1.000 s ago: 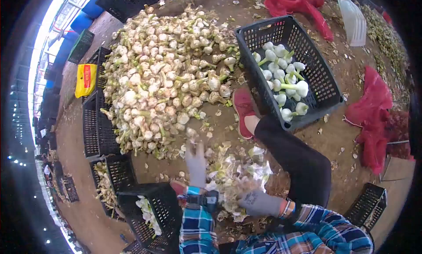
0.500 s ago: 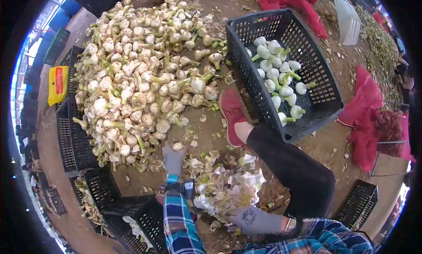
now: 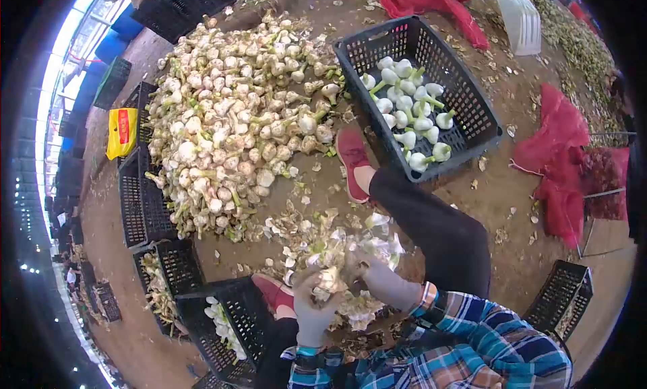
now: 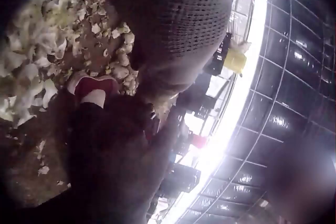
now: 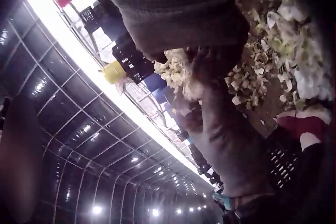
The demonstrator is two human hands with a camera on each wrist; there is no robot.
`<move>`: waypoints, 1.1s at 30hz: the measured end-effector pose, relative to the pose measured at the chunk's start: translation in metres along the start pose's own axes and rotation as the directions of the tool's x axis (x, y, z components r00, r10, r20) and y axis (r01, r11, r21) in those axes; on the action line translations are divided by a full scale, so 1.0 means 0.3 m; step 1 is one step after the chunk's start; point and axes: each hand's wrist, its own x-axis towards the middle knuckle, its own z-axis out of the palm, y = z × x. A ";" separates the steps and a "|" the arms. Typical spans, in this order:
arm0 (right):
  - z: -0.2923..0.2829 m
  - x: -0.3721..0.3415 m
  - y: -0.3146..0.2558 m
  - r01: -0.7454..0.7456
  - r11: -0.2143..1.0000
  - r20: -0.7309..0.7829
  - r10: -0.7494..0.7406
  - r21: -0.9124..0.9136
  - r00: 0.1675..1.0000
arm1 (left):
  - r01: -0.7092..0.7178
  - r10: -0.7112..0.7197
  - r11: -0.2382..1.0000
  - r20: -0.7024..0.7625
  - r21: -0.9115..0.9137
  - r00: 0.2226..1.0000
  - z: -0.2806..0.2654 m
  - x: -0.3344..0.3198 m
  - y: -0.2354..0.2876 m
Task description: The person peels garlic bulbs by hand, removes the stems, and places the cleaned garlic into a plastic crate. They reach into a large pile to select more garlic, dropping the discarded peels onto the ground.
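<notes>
garlic bulb [image 3: 330, 280] sits between the gloved hands, nearer the left hand [image 3: 314, 311], which grips it; long axis unclear. right hand [image 3: 391, 282] bends in close from its right, grasp impossible to tell. peelings [image 3: 389, 247] litter the dirt floor [image 3: 482, 207] beneath a framed roof [image 5: 105, 145].

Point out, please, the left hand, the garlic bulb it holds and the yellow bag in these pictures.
Left hand [image 3: 314, 317]: head view, on the middle of the gloved hand.
Garlic bulb [image 3: 329, 280]: head view, on its pale visible side.
Yellow bag [image 3: 123, 130]: head view, on the red patch on its face.
</notes>
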 end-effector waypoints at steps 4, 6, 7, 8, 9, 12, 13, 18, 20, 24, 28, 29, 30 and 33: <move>0.038 -0.066 -0.184 -0.032 0.987 -0.055 0.023 -0.159 0.998 | -0.225 0.193 0.905 0.124 0.361 0.973 -0.002 -0.032 0.075; 0.036 -0.084 -0.224 -0.001 0.986 -0.051 -0.008 -0.170 0.999 | -0.193 0.174 0.936 0.088 0.295 0.981 0.002 -0.033 0.086; 0.035 -0.095 -0.246 0.018 0.997 -0.006 -0.019 -0.072 1.000 | -0.163 0.155 0.960 0.055 0.228 0.986 0.002 -0.032 0.090; 0.034 -0.100 -0.256 0.032 0.999 0.038 -0.033 0.030 0.999 | -0.160 0.152 0.960 0.052 0.230 0.987 0.003 -0.033 0.096; 0.026 -0.096 -0.251 0.029 0.999 0.042 -0.031 0.030 0.999 | -0.107 0.107 0.983 0.010 0.151 0.994 0.005 -0.036 0.104; 0.003 -0.079 -0.236 0.018 1.000 0.138 -0.015 -0.020 0.990 | -0.083 0.085 0.991 -0.018 0.105 0.996 -0.015 -0.042 0.095; -0.002 -0.077 -0.239 0.092 0.985 0.144 -0.071 -0.143 0.987 | -0.112 0.114 0.984 -0.002 0.138 0.994 -0.021 -0.045 0.089; -0.020 -0.073 -0.267 0.003 0.960 0.224 0.063 -0.281 0.973 | 0.189 -0.195 0.976 -0.050 -0.109 0.980 -0.012 -0.056 0.096; -0.026 -0.076 -0.266 0.125 0.956 0.242 -0.060 -0.264 0.968 | 0.349 -0.367 0.904 -0.030 -0.248 0.930 -0.001 -0.061 0.107; -0.027 -0.052 -0.142 0.387 0.839 0.198 -0.335 -0.382 0.921 | 0.365 -0.480 0.649 0.013 -0.668 0.877 0.027 -0.064 0.163; 0.014 -0.064 -0.163 0.464 0.749 0.098 -0.478 -0.472 0.873 | 0.403 -0.579 0.457 0.079 -0.793 0.812 0.043 -0.086 0.130; 0.027 -0.079 -0.190 0.441 0.793 0.015 -0.479 -0.421 0.878 | 0.459 -0.619 0.509 0.060 -0.728 0.783 0.051 -0.093 0.130; 0.020 -0.079 -0.211 0.440 0.793 0.015 -0.478 -0.421 0.878 | 0.423 -0.540 0.636 0.020 -0.646 0.842 0.077 -0.086 0.154; -0.004 -0.069 -0.230 0.287 0.902 0.279 -0.199 -0.324 0.940 | 0.492 -0.587 0.783 -0.194 -0.381 0.786 0.091 -0.100 0.097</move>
